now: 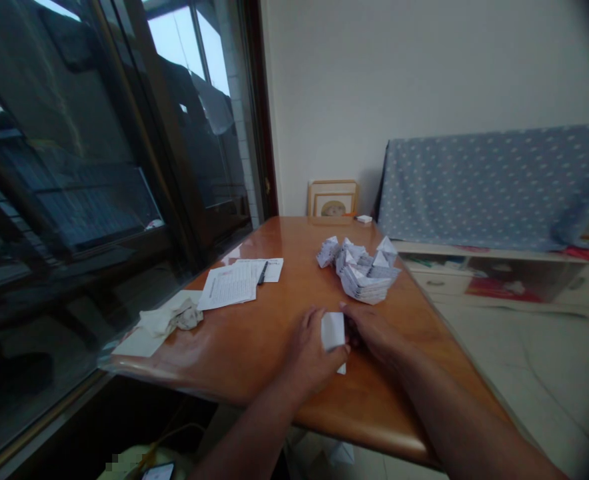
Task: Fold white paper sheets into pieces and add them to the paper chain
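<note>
Between my hands, just above the near part of the wooden table [244, 340], is a small folded piece of white paper [332, 331]. My left hand [312, 343] grips it from the left, with the thumb across its lower part. On its right edge, my right hand [367, 330] has its fingers closed; how they pinch the paper is partly hidden. A white tip of paper shows below the left thumb. Beyond my hands sits a cluster of folded paper boats [367, 277], several nested together, with printed lines on their sides.
Printed sheets [232, 285] with a dark pen [262, 273] lie at the left. Nearer the left edge is crumpled paper [188, 315] on a pale sheet. A framed picture [333, 199] stands at the far end. A cloth-covered cabinet [489, 187] is at the right.
</note>
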The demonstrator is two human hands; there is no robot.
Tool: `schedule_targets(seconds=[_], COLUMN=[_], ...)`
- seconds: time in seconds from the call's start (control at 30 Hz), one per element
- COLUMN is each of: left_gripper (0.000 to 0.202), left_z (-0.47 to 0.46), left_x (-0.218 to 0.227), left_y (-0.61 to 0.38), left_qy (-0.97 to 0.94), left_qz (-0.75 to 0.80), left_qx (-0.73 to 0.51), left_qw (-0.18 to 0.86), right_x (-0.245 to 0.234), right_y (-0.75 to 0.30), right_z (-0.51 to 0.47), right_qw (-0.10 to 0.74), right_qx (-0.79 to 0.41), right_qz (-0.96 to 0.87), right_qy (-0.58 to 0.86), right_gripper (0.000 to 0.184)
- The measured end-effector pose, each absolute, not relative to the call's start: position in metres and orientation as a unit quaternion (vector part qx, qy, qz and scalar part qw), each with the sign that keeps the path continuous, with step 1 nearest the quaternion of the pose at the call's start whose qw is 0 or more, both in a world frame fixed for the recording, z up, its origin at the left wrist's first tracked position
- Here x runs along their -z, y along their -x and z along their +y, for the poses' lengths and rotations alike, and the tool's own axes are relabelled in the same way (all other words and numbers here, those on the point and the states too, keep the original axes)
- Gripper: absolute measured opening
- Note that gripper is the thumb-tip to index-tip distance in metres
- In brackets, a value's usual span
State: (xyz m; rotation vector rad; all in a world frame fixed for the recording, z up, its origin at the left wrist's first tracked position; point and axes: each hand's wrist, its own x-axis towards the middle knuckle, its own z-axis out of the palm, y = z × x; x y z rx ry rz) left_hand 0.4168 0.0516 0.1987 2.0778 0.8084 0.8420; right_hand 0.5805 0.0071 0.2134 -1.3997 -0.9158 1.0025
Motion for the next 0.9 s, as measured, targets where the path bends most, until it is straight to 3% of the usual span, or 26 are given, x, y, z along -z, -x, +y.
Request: schedule_targets(seconds=[0.3,0.63,0.9], left_gripper=[0.070,0.067,0.062], left_z=[0.054,0.059,0.067], left_x=[-0.212,-0.219,-0.231], left_y=[-0.415,-0.410,-0.393], left_qy=[-0.769,-0.628,-0.587], left_qz=[0.345,0.306,0.325], left_qx=[-0.348,-0.325,-0.379], left_qw=[0.411,0.637,0.638], right_x=[-0.222,-0.215,-0.215], right_y=[-0.579,-0.580,-0.583], right_z=[0.004,0.004,0.002], right_qw=[0.556,0.498,0.498], right_qx=[-0.433,-0.428,-0.416], right_qz=[-0.402,-0.468,-0.446], right_qy=[0.584,0.592,0.617], right_gripper=[0.041,0.025,0.018])
